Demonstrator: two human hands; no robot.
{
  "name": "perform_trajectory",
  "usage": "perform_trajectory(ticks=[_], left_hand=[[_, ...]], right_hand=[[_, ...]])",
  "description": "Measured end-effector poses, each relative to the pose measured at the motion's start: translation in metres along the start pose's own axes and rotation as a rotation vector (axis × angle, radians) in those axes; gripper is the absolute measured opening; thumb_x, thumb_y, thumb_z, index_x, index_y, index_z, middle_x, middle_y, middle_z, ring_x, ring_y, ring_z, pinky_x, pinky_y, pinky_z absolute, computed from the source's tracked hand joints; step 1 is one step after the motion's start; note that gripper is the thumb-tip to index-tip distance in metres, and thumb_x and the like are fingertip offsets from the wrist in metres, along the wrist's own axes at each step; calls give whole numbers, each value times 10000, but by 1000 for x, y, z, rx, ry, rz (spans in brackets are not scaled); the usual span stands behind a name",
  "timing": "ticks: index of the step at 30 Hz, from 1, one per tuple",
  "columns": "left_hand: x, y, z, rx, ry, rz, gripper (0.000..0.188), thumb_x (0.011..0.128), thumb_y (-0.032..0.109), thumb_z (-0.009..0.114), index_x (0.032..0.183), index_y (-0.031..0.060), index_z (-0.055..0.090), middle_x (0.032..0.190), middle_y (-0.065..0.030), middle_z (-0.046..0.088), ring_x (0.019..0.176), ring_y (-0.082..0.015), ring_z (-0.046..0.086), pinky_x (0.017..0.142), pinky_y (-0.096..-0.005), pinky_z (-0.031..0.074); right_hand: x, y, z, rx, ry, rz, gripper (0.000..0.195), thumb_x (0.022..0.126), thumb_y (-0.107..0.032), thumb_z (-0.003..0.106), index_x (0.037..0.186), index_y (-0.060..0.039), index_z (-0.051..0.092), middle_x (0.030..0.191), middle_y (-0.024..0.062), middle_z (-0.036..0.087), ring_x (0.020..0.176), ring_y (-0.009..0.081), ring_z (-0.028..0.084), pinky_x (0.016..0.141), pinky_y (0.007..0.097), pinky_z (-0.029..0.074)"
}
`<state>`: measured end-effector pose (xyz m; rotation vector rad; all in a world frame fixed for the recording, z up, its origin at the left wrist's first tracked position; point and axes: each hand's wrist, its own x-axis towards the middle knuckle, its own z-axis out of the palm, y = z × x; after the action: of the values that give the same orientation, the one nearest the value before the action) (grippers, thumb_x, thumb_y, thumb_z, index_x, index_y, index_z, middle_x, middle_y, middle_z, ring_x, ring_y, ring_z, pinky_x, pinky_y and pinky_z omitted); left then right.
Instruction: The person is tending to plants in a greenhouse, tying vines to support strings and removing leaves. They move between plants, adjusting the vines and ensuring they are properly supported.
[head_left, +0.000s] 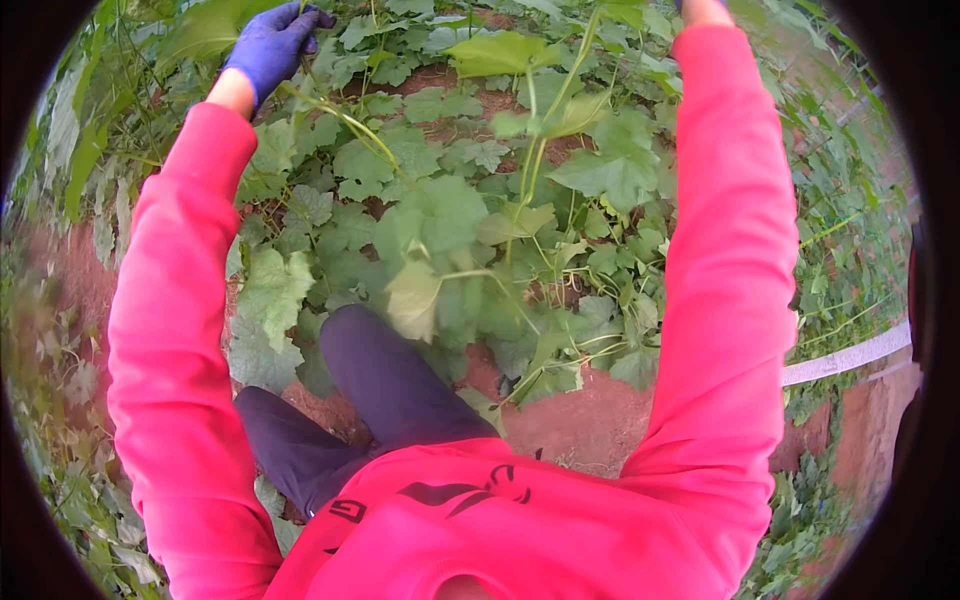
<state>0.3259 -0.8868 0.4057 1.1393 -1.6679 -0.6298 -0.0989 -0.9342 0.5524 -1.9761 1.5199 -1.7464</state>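
My left hand (271, 49), in a blue glove, is raised at the upper left with its fingers curled by a thin green stem; whether it grips the stem is unclear. My right arm reaches up at the upper right, and only a sliver of its blue glove and the wrist show at the top edge, so that hand is practically out of view. Between the arms rise long climbing vine stems (534, 161) with broad lobed leaves. A large leaf (499, 54) stands near the top middle. Lower down, a pale leaf (415, 298) hangs blurred before my knee.
Leafy vines (367, 165) spread over reddish soil (592, 420) ahead of me. Dense foliage (90, 112) stands along the left side. At the right, a whitish strip (847, 358) runs beside more vines, above a brownish block-like edge (874, 435).
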Motion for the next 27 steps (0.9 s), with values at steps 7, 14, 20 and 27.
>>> perform_trajectory(ticks=[7,14,20,27], left_hand=[[-46,12,-48,98,-55,135,252,955,229,463,1048,58,623,613,74,419,494,-14,325,451,-171,231],[-95,72,-6,-132,-201,0,241,954,246,477,1017,44,592,620,44,471,441,-15,356,410,-167,259],[-113,87,29,-191,-149,7,212,946,191,473,1043,50,597,654,24,514,452,-28,380,427,-171,301],[-97,84,71,-136,-166,35,199,944,176,469,1002,40,602,659,-2,558,463,-44,445,441,-195,366]], right_hand=[[101,31,11,97,146,5,119,875,-146,515,856,-53,587,599,87,587,439,197,560,427,332,487],[39,193,64,-778,6,-56,339,831,-327,518,822,-21,663,741,169,669,687,294,661,680,402,522],[-79,209,126,-232,-158,194,312,816,-276,522,757,17,610,684,163,651,644,304,642,654,395,509],[-164,196,113,4,-226,323,253,841,-182,526,737,41,584,654,164,644,549,217,665,535,340,538]])
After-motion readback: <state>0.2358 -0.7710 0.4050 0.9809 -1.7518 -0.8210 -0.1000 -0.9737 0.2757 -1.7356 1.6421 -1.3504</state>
